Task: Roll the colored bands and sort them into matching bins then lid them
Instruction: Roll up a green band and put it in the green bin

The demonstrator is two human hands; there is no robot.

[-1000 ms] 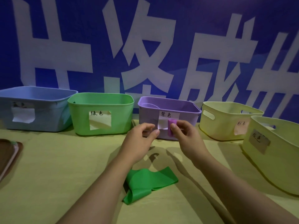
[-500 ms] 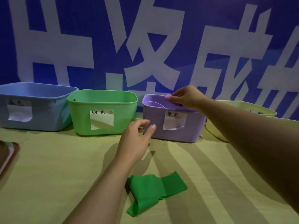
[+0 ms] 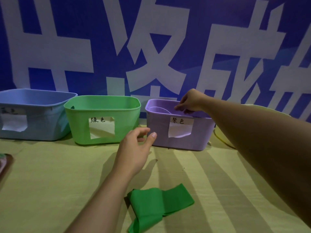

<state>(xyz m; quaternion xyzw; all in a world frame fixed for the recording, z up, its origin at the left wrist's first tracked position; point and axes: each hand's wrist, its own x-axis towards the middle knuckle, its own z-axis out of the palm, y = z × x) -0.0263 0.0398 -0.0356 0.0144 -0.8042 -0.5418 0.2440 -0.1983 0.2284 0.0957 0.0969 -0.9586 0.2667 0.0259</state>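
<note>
My right hand (image 3: 189, 102) hangs over the purple bin (image 3: 178, 132), fingers pointing down inside its rim; no purple roll shows in the fingers. My left hand (image 3: 134, 147) hovers above the table in front of the gap between the green bin (image 3: 102, 118) and the purple bin, fingers loosely spread and holding nothing. A green band (image 3: 158, 202) lies flat and partly folded on the yellow tablecloth near me. A pale curved shape shows inside the purple bin.
A blue bin (image 3: 33, 113) stands at the far left. A sliver of a yellow bin (image 3: 218, 133) shows behind my right forearm. A brown tray edge (image 3: 6, 163) sits at the left border. A blue banner forms the back wall.
My right hand carried the rolled purple band from in front of the purple bin up over its rim; the roll is no longer visible in it. My left hand stayed low.
</note>
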